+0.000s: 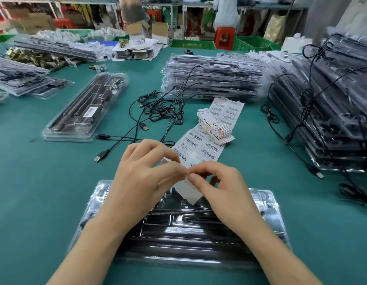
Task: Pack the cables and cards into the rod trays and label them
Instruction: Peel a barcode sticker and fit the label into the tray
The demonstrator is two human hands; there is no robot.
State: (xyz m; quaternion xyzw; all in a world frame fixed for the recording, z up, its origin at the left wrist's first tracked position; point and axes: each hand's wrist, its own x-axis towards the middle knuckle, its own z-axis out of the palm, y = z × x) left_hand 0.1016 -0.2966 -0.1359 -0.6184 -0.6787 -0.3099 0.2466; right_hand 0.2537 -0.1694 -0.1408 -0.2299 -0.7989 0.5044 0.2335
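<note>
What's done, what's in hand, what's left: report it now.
Done: one closed tray at left carries a barcode label. In hand: the left hand and right hand pinch a white slip, probably a label, over the near tray. Left: loose cables, a banded card bundle and the barcode sheet lie unused; whether the tray stacks are labelled is unclear.

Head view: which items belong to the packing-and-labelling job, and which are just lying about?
Job: rod tray, white paper slip pinched by left hand and right hand, barcode label sheet, banded card bundle, loose USB cables.
Lying about: brass hardware pile, red stool, green crates, cardboard boxes.
</note>
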